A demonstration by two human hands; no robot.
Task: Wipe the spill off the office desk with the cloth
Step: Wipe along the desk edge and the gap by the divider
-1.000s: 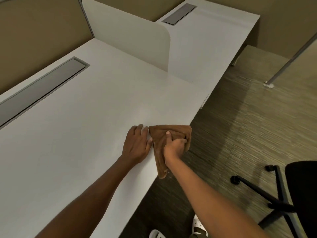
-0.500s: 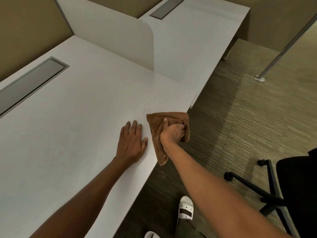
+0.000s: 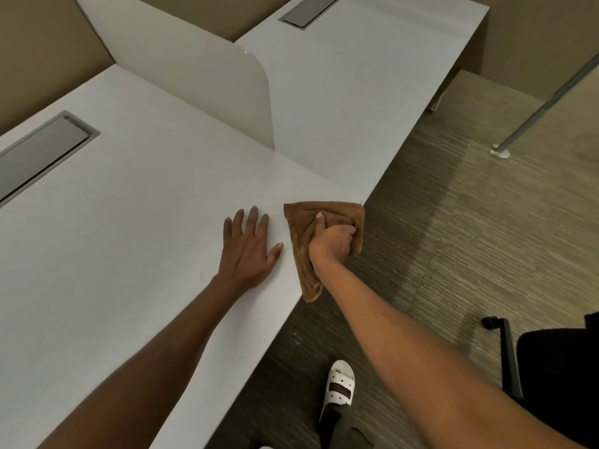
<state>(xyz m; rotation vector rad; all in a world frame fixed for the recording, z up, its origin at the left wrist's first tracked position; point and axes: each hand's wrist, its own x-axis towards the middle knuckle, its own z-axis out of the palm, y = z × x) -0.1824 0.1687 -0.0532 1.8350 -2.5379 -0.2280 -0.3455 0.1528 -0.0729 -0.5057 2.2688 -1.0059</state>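
Note:
A brown cloth lies folded at the front edge of the white office desk, with one corner hanging over the edge. My right hand is shut on the cloth and presses it against the desk edge. My left hand rests flat on the desk just left of the cloth, fingers spread, holding nothing. No spill shows on the desk surface.
A white divider panel stands between this desk and the neighbouring desk. Grey cable hatches sit at the back. A black office chair stands on the carpet at the right, a metal pole beyond it.
My left hand has drawn a little away from the cloth and spread its fingers. My right hand with the cloth has slid slightly along the desk edge. The view has shifted.

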